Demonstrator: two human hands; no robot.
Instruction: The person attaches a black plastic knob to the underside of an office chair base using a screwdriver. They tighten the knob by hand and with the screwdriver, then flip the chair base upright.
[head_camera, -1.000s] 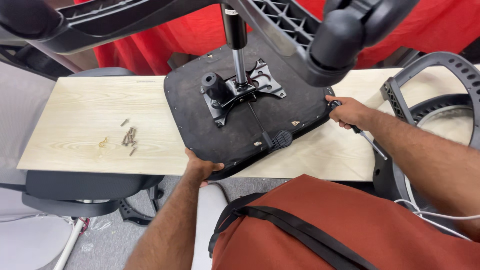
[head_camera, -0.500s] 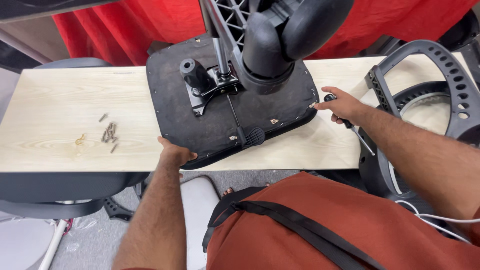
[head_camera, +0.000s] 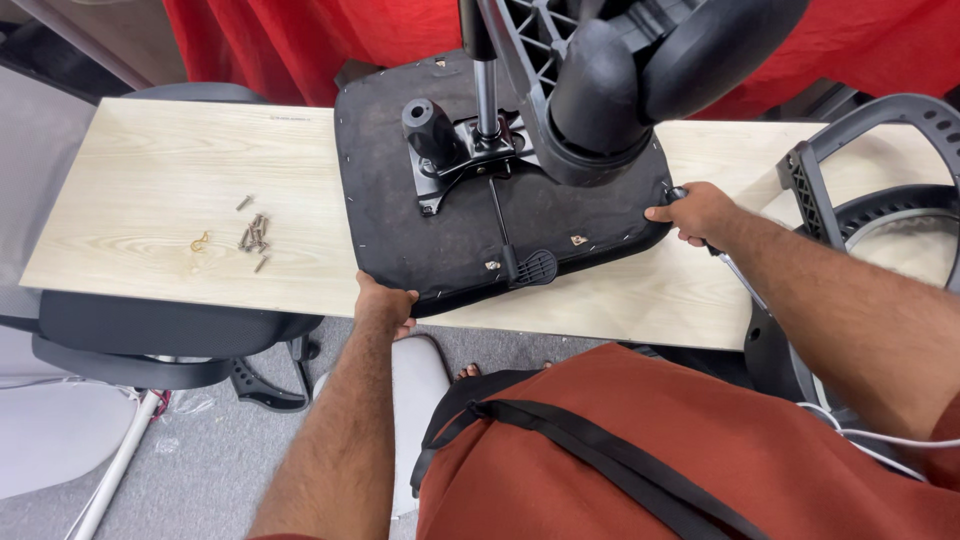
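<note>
An upturned black chair seat (head_camera: 440, 240) lies on a light wooden board (head_camera: 150, 170), its metal mechanism plate (head_camera: 470, 160) and gas-lift column facing up. A chair base with a large castor (head_camera: 640, 80) stands above it. My left hand (head_camera: 385, 305) grips the seat's near edge at the board's front. My right hand (head_camera: 690, 212) is closed around a black-handled screwdriver (head_camera: 720, 255) at the seat's right rim.
Several loose screws (head_camera: 252, 235) and a small brass hook (head_camera: 200, 241) lie on the left part of the board. A black mesh chair back (head_camera: 860, 170) leans at the right. Another office chair (head_camera: 150, 340) stands under the board. A red curtain hangs behind.
The view has shifted, so the seat and board sit further right and lower in the frame. Both hands keep their hold on the seat edge and the screwdriver.
</note>
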